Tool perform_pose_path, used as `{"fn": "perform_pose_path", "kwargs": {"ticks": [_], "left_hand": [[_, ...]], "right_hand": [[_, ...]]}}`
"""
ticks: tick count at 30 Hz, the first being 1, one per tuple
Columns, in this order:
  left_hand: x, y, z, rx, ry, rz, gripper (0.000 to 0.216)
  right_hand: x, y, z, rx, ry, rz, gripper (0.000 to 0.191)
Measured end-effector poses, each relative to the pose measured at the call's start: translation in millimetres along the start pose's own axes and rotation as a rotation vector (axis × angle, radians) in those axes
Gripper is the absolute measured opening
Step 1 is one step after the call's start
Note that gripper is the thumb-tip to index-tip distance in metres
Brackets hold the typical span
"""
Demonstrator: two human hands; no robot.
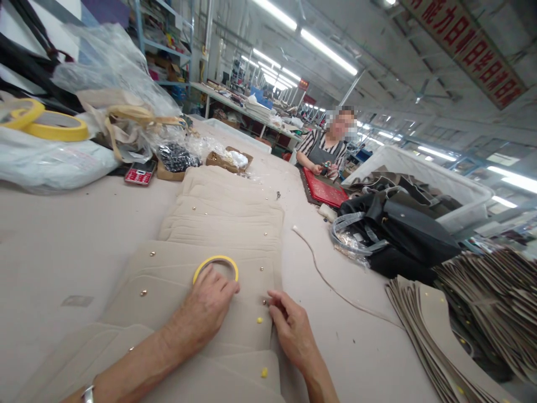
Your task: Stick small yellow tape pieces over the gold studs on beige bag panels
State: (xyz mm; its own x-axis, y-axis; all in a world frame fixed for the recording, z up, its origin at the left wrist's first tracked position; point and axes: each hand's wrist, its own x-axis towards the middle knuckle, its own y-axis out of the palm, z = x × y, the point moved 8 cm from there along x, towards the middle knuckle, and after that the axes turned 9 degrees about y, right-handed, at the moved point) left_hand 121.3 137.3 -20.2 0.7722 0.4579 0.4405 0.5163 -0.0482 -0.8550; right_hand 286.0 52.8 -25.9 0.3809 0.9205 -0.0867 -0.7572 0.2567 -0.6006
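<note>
My left hand has its fingers closed on the near side of a roll of yellow tape, which lies over the beige panels. My right hand is at the right edge of the panels, thumb and forefinger slightly apart beside a small metal stud. Nothing shows between those fingertips. The beige panels overlap in a long row running away from me, with metal studs along both sides. Small yellow tape pieces sit at the right side of the near panels.
Yellow tape rolls and a red calculator are at the left. Black bags, a white bin and stacked brown pieces stand at the right. A thin cord crosses the table. Another person works across it by a red board.
</note>
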Motion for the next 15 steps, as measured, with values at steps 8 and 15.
{"fn": "perform_pose_path", "kwargs": {"ticks": [8, 15], "left_hand": [[-2, -21, -9, -0.247, 0.117, -0.104, 0.035], [2, -40, -17, -0.254, 0.114, -0.111, 0.055]], "right_hand": [[-2, -6, 13, 0.026, -0.056, -0.122, 0.019], [-8, 3, 78, 0.108, -0.321, -0.053, 0.02]]}}
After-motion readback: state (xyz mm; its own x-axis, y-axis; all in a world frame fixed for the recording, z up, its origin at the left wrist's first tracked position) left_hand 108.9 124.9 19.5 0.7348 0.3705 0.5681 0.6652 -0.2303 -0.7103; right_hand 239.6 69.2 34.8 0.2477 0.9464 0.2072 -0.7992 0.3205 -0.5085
